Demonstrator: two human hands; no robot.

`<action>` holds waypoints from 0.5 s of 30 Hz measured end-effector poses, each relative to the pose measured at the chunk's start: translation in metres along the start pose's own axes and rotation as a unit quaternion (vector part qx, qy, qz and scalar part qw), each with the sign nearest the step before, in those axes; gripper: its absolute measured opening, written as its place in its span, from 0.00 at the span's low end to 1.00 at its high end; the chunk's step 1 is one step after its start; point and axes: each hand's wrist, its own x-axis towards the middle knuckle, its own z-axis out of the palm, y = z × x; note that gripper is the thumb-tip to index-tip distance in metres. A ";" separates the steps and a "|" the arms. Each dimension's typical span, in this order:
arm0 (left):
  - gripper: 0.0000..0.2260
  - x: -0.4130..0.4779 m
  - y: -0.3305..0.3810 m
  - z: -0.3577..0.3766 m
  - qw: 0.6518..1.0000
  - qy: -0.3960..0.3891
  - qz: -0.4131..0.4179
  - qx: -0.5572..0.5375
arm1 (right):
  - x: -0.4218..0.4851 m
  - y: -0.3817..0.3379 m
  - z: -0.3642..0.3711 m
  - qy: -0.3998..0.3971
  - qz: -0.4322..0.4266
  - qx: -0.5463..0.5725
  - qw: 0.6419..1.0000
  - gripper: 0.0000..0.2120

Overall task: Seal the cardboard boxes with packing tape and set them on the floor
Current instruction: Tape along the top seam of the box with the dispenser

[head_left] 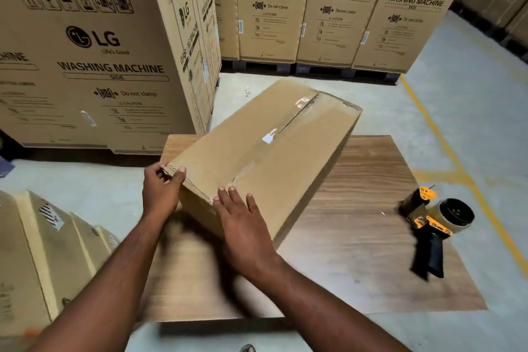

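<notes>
A long brown cardboard box (257, 148) lies at an angle on a wooden tabletop (357, 208), with clear tape running along its top seam. My left hand (161, 191) grips the box's near left corner, thumb on top and fingers curled round the edge. Over the near end my right hand (243, 220) lies flat, its straight fingers pressing the tape end down. A yellow and black tape dispenser (431, 226) with a roll of tape rests on the right side of the tabletop, apart from both hands.
Large washing machine cartons (94, 60) stand close on the left and several more (343, 14) line the back on pallets. Smaller cardboard boxes (43, 251) sit on the floor at lower left. A yellow line (445, 140) marks the grey floor on the right.
</notes>
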 end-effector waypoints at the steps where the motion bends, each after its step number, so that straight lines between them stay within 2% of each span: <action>1: 0.23 -0.008 -0.001 0.001 1.000 -0.010 -0.001 0.006 | -0.005 0.014 -0.003 0.028 0.005 0.025 0.999 0.36; 7: 0.24 -0.078 0.007 0.037 0.989 -0.146 -0.025 0.007 | -0.062 0.119 -0.016 0.142 0.058 0.122 0.981 0.37; 10: 0.24 -0.112 0.017 0.056 0.978 -0.206 -0.030 0.012 | -0.091 0.151 -0.019 0.204 0.056 0.121 0.970 0.24; 12: 0.27 -0.129 0.020 0.062 0.971 -0.236 -0.026 0.034 | -0.105 0.161 -0.022 0.240 0.058 0.126 0.961 0.15; 15: 0.34 -0.148 0.025 0.062 0.961 -0.269 -0.023 0.065 | -0.124 0.168 -0.028 0.273 0.052 0.105 0.955 0.13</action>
